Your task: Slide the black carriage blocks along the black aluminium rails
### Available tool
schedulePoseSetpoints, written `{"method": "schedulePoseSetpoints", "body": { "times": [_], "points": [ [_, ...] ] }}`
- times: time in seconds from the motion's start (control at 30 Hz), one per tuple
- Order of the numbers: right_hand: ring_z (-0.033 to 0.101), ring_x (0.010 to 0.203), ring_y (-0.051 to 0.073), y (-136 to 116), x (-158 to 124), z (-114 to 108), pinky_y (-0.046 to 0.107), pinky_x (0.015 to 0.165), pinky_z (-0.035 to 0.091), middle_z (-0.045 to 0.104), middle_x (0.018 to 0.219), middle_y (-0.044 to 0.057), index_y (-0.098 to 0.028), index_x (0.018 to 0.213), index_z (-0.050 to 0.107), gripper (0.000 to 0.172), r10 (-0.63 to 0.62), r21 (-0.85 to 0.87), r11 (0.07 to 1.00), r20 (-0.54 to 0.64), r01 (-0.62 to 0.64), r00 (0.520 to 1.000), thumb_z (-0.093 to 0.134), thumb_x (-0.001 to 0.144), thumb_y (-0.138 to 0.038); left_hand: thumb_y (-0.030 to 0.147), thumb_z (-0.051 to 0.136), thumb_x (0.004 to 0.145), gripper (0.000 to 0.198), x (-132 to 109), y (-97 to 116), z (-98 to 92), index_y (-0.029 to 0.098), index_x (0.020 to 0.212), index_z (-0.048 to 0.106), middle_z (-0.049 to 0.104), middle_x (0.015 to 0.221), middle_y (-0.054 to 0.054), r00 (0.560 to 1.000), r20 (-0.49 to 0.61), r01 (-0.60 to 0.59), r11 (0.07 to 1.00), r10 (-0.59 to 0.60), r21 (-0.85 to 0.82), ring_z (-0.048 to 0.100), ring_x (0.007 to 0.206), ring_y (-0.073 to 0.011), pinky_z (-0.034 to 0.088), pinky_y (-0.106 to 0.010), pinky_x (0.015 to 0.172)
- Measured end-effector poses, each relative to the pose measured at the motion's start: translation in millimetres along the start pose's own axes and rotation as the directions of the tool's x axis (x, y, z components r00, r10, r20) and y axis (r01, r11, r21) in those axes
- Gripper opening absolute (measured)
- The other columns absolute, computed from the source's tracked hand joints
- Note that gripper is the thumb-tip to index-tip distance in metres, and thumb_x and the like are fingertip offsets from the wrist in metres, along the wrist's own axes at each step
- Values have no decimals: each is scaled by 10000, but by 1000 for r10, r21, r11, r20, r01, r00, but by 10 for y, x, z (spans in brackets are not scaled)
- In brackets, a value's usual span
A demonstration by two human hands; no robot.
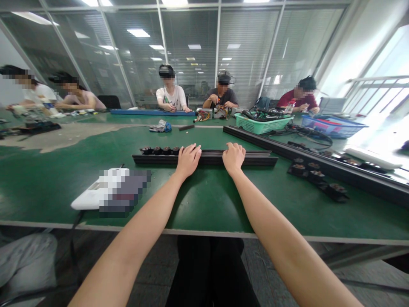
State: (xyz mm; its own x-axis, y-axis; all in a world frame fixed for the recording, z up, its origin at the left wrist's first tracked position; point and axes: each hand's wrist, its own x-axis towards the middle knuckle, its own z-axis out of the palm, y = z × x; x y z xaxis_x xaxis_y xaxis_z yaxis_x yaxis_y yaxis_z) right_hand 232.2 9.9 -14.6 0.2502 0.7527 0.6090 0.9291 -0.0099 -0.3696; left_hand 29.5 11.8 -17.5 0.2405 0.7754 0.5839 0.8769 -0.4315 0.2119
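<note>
A long black rail (255,161) lies crosswise on the green table in front of me. Along its back edge runs a narrow black strip carrying several round, copper-topped parts (166,150), which show to the left of my hands. My left hand (189,160) rests over the rail and strip near the middle, its fingers stretched out across the top. Further right, my right hand (234,157) is closed over the same rail with its fingers curled. Its fingertips are hidden behind the rail.
Right of the rail lie a longer black rail (287,149) and short pieces with round parts (316,174). A white device (91,189) sits front left. Behind are a blue-grey cloth (160,126), a green basket (262,124), a blue basket (332,126) and several people at work.
</note>
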Motion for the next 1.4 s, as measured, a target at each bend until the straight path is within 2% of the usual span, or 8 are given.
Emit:
{"method": "schedulePoseSetpoints", "body": {
  "times": [0.2,0.8,1.4],
  "points": [
    [544,1118,304,24,26,-8,426,1009,352,683,1136,178,-132,1057,752,333,37,-15,999,33,-36,999,445,931,-141,400,246,1113,530,-8,13,-27,242,1455,618,575,1553,-75,1000,10,5,1000,-4,-9,482,1462,-211,239,-483,1287],
    [526,1164,314,64,28,-38,421,1033,353,662,1190,198,-80,1128,758,367,75,-40,997,55,-72,996,443,959,-161,393,265,1109,517,-9,-5,-7,239,1453,620,594,1532,-67,1000,15,-1,1000,1,-9,482,1459,-218,211,-498,1303],
    [508,1162,331,104,33,-25,443,1038,346,636,1205,222,-74,1066,750,352,111,-46,993,43,-109,993,427,945,-142,387,259,1103,522,-7,3,-16,240,1453,617,600,1521,-71,1000,16,-2,1000,2,-25,488,1447,-220,218,-504,1298]
  ]
}}
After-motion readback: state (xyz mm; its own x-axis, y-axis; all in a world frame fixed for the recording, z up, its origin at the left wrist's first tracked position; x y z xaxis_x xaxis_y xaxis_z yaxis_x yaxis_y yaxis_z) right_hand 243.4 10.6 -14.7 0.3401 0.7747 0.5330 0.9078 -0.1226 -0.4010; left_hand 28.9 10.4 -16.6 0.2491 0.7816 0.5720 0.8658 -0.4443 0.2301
